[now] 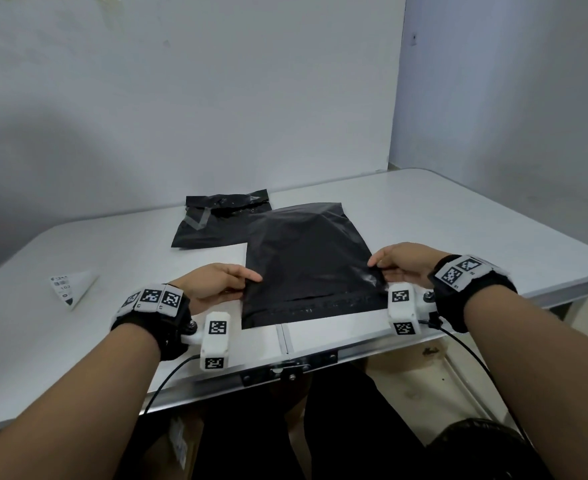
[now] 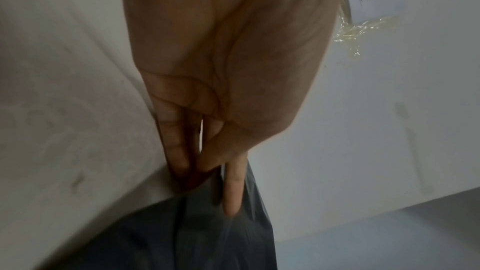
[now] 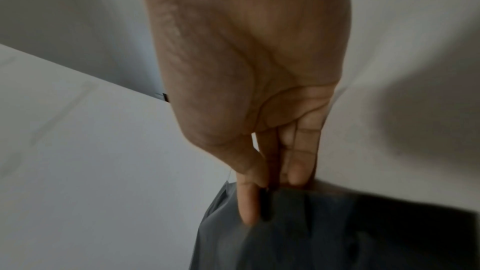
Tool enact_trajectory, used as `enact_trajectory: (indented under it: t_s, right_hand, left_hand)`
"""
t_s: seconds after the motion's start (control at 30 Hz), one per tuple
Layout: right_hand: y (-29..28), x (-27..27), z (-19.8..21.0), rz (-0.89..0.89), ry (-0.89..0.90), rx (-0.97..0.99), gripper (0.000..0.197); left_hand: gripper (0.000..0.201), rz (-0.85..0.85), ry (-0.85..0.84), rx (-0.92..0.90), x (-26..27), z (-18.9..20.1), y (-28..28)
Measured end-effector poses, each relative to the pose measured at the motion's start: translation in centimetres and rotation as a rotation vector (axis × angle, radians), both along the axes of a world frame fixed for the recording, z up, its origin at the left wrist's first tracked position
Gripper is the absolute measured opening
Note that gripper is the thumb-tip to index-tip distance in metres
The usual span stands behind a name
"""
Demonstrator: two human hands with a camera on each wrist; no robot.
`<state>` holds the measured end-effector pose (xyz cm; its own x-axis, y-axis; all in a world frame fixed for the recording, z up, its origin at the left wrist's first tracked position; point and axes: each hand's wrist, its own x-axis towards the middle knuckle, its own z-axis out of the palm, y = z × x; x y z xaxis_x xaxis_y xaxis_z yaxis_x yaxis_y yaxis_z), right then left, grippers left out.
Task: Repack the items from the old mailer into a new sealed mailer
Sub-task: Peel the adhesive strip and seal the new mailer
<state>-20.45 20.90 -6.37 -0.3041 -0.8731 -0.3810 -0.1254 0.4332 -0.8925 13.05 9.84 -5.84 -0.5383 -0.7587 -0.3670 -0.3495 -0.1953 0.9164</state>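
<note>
At lower centre of the head view, we pinch the new black mailer [image 1: 311, 261] flat on the surface [image 1: 458, 216], left hand [image 1: 216, 285] and right hand [image 1: 405, 263] on opposite side edges, its long axis running away from us, flap end nearest.

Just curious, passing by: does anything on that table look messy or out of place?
Only small things: the far black mailer is crumpled at its far end, and a folded label paper lies off alone on the left. The near mailer lies flat.
</note>
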Motion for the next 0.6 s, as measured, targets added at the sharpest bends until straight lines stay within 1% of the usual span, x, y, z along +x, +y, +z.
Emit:
enact_trajectory:
  t_s: [0.1,0.17,0.27,0.37,0.43,0.5,0.6]
  right_hand:
    - [1.1,0.5,-0.1,0.018,0.014,-0.034,0.038]
    - [1.5,0.4,-0.4,0.019,0.032,-0.086,0.043]
    - [2.1,0.3,-0.8,0.027,0.014,-0.133,0.047]
    - [2.8,0.4,-0.9,0.034,0.023,-0.162,0.05]
    - [3.0,0.4,-1.0,0.065,0.018,-0.18,0.051]
    - [3.1,0.2,-1.0,0.092,-0.02,-0.187,0.049]
    - [3.0,0.1,-1.1,0.082,-0.052,-0.222,0.041]
  left_hand:
    - [0.052,-0.048,-0.022,-0.039,-0.1,0.2,1.3]
    - [0.054,-0.057,-0.041,-0.081,-0.1,0.0,1.8]
    - [0.048,-0.028,-0.041,-0.123,0.0,-0.4,1.9]
    - [0.032,0.018,0.052,-0.065,0.1,-0.6,1.7]
    - [0.025,0.046,0.1,-0.03,0.3,-0.6,1.6]
    - [0.023,0.061,0.119,-0.024,0.3,-0.6,1.7]
    - [0.024,0.068,0.111,-0.049,0.4,-0.7,1.7]
